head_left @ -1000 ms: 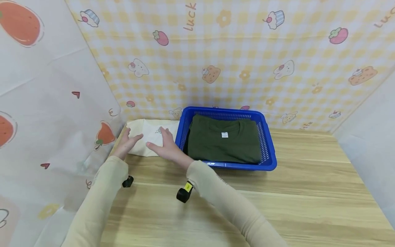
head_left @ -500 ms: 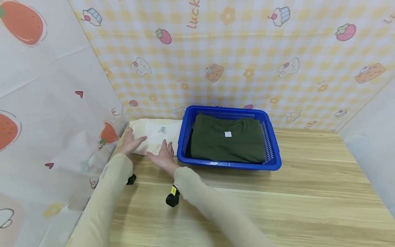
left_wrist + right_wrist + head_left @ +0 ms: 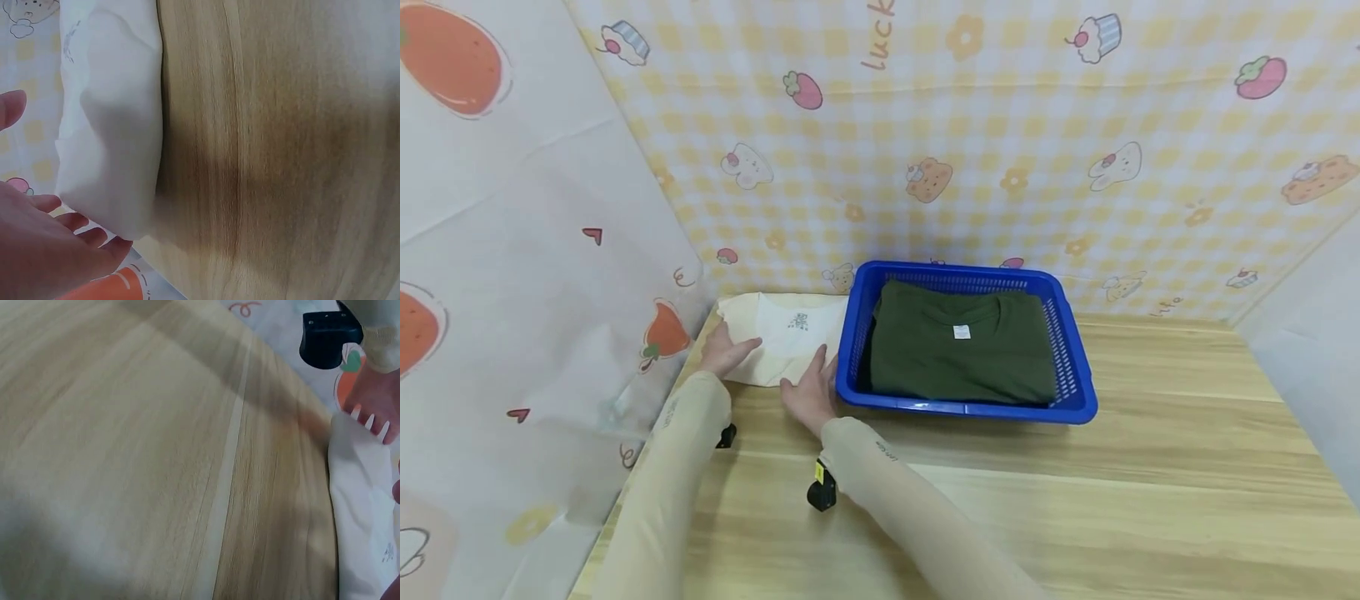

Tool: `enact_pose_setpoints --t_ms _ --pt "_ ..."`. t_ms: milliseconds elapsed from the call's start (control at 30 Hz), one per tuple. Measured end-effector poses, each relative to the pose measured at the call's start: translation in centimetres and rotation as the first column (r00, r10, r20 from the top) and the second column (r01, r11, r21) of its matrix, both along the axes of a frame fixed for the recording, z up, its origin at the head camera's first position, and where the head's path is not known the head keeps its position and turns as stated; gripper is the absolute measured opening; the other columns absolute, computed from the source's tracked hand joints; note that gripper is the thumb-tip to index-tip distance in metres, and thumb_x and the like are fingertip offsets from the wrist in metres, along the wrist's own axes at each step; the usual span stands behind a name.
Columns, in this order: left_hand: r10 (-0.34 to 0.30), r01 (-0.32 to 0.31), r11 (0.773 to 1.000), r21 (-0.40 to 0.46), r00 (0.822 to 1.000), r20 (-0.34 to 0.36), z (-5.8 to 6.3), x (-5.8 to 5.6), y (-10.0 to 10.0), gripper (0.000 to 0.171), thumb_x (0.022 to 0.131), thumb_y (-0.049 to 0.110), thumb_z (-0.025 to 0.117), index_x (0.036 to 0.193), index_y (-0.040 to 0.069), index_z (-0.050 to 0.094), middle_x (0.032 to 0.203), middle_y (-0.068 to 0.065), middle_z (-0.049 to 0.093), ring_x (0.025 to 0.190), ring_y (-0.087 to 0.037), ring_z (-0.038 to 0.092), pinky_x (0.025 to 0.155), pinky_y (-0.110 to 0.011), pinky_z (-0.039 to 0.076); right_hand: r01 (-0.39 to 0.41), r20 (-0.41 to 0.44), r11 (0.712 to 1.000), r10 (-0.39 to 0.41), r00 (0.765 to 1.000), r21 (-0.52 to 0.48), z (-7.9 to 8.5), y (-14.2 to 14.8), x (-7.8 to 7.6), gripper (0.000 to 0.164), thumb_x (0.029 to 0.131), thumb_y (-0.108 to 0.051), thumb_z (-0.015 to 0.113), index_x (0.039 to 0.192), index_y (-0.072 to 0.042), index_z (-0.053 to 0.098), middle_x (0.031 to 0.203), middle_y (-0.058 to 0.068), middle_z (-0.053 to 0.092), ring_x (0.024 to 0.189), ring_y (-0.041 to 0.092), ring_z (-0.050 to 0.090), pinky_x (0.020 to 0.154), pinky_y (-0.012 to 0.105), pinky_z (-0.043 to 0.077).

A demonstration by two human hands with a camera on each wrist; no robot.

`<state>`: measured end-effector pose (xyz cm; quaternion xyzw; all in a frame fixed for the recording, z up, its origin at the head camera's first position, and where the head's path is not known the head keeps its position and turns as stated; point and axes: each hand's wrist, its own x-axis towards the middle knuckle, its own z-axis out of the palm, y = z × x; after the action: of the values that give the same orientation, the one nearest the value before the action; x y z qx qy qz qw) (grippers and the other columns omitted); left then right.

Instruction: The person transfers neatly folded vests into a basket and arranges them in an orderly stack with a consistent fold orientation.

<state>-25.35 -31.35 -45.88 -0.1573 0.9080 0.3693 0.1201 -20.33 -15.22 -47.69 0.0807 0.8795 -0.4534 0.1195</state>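
Note:
A cream folded cloth bundle [image 3: 782,329] with a small dark print lies on the table against the back wall. My left hand [image 3: 726,350] is at its left end; in the left wrist view the fingertips [image 3: 94,234] touch that end, and the thumb stands apart above. Near the bundle's front right side is my right hand [image 3: 811,393], fingers spread beside the blue basket [image 3: 962,409]. Some of its fingers are hidden between bundle and basket, so contact there cannot be told. Neither hand grips anything.
The basket stands directly right of the bundle and holds a folded dark green T-shirt [image 3: 955,358] with a white neck label. Patterned cloth walls [image 3: 850,125] rise behind and at the left. The wooden table [image 3: 1150,467] extends right and forward.
My right hand has drawn back from over the bundle to its front right side, near the basket. The left hand has stayed at the left end. The bundle and basket stay in place.

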Motion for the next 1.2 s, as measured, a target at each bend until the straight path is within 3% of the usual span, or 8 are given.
enact_pose_setpoints --t_ms 133,300,433,533,667,833,1033,1200 --pt "0.035 -0.034 0.999 -0.006 0.999 0.026 -0.5 -0.3 -0.2 0.088 0.088 0.035 0.050 0.142 -0.005 -0.007 0.145 -0.031 -0.001 0.132 -0.047 0.002 0.108 -0.053 0.008 0.003 0.007 0.999 -0.003 1.000 0.036 -0.3 0.1 -0.2 0.086 0.083 -0.029 0.063 0.146 -0.010 0.007 0.148 0.020 0.007 0.137 0.029 0.010 0.106 0.040 0.024" --pt "0.068 -0.069 0.997 0.046 0.997 0.024 -0.8 -0.6 -0.6 0.087 0.088 0.033 0.050 0.142 -0.004 -0.008 0.145 -0.032 0.001 0.133 -0.046 0.005 0.108 -0.051 0.009 -0.002 -0.031 0.998 0.004 1.000 0.061 -0.6 -0.1 -0.6 0.084 0.085 -0.023 0.061 0.146 -0.008 0.006 0.146 0.023 0.014 0.136 0.029 0.012 0.109 0.038 0.019" --pt "0.068 -0.070 0.995 0.076 0.997 0.024 -1.0 -0.6 -1.1 0.086 0.089 0.031 0.049 0.141 -0.007 -0.008 0.144 -0.034 0.005 0.133 -0.045 0.009 0.109 -0.048 0.012 0.018 -0.093 0.999 -0.015 0.996 0.029 -0.7 -0.1 -0.9 0.079 0.086 -0.017 0.058 0.145 -0.005 0.007 0.146 0.021 0.018 0.135 0.028 0.016 0.109 0.038 0.018" --pt "0.064 -0.067 0.995 0.075 0.997 0.041 -1.1 -0.6 -1.4 0.085 0.089 0.032 0.047 0.139 -0.010 -0.008 0.142 -0.036 0.007 0.132 -0.045 0.012 0.109 -0.047 0.014 0.045 -0.110 0.999 -0.045 0.993 -0.003 -0.7 -0.1 -1.1 0.078 0.088 -0.017 0.056 0.145 -0.002 0.006 0.149 0.018 0.013 0.137 0.027 0.013 0.110 0.038 0.015" --pt "0.058 -0.063 0.995 0.074 0.995 0.075 -0.9 -0.7 -1.5 0.084 0.090 0.034 0.044 0.139 -0.011 -0.007 0.142 -0.036 0.008 0.131 -0.045 0.013 0.109 -0.047 0.015 0.099 -0.098 0.995 -0.100 0.990 -0.007 -0.7 -0.1 -1.6 0.078 0.089 -0.020 0.055 0.144 -0.001 0.004 0.149 0.020 0.011 0.136 0.028 0.013 0.110 0.038 0.016" --pt "0.034 -0.042 0.996 0.073 0.994 0.104 -0.6 -1.1 -1.4 0.082 0.091 0.037 0.041 0.138 -0.012 -0.005 0.142 -0.036 0.009 0.131 -0.045 0.015 0.108 -0.047 0.016 0.161 -0.078 0.986 -0.164 0.983 -0.041 -0.8 0.0 -2.2 0.076 0.087 -0.017 0.055 0.142 0.005 0.007 0.143 0.027 0.022 0.133 0.032 0.023 0.108 0.038 0.022" --pt "0.020 -0.029 0.997 0.074 0.993 0.119 -0.5 -1.5 -1.4 0.082 0.092 0.039 0.039 0.138 -0.013 -0.004 0.142 -0.036 0.009 0.131 -0.045 0.014 0.108 -0.047 0.016 0.183 -0.045 0.981 -0.186 0.982 -0.061 -0.9 0.1 -2.8 0.077 0.088 -0.017 0.054 0.141 0.005 0.004 0.141 0.028 0.024 0.131 0.032 0.025 0.106 0.038 0.024" --pt "0.052 -0.061 0.996 0.068 0.990 0.129 -0.6 -1.8 -1.7 0.082 0.092 0.044 0.034 0.139 -0.011 -0.003 0.143 -0.034 0.010 0.132 -0.042 0.016 0.108 -0.046 0.017 0.190 -0.041 0.979 -0.194 0.980 -0.079 -0.9 0.1 -3.1 0.078 0.088 -0.019 0.054 0.141 0.006 0.002 0.143 0.027 0.022 0.132 0.032 0.024 0.107 0.038 0.023"
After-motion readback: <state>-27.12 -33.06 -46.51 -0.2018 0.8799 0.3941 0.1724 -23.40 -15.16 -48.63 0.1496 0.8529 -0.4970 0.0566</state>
